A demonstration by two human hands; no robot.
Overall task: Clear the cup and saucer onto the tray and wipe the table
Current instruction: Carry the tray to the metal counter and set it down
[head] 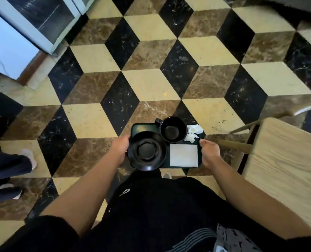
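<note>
Left hand [121, 148]: lower centre of frame, fingers curled round the left edge of the tray [138, 128]; grip shallow, could slip.
Saucer [147, 150]: on the tray's left half, its near rim overhanging the tray edge; a tilt toward the body would likely slide it off.
Cup [172, 130]: upright, empty, on the tray's far side, apart from the saucer; free to skate.
Napkin [183, 155]: flat, right half; crumpled tissue [193, 132] beside the cup may blow off.
Right hand [210, 151]: closed on the tray's right edge.
Bench [285, 171]: right of frame; wiping cannot be judged.
</note>
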